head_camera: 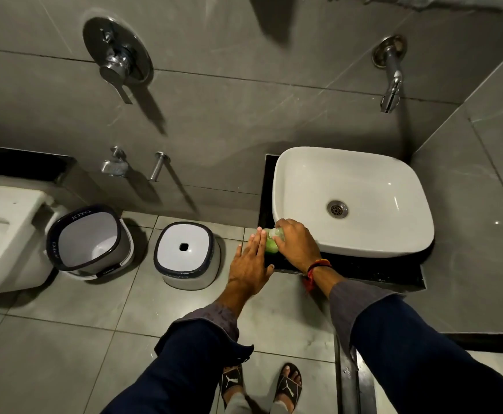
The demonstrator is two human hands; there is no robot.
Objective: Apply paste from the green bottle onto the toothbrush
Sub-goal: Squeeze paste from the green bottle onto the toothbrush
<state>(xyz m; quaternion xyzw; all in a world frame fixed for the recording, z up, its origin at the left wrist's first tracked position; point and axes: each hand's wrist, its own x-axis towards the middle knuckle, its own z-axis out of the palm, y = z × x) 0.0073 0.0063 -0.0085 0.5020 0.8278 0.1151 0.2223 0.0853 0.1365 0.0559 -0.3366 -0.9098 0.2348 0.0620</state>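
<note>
A small green bottle [271,244] stands on the black counter [364,268] at its left front corner, just beside the white basin [393,234]. My right hand [296,245] is curled over the bottle's top, fingers wrapped on its pale cap. My left hand [251,261] is flat with fingers stretched out, its fingertips resting against the bottle's left side. No toothbrush is visible in this view.
A wall spout [391,82] hangs above the basin. On the floor to the left stand a grey-rimmed bucket [89,240] and an upturned stool [186,255], with a white toilet [5,234] further left. A mixer handle [115,61] is on the wall.
</note>
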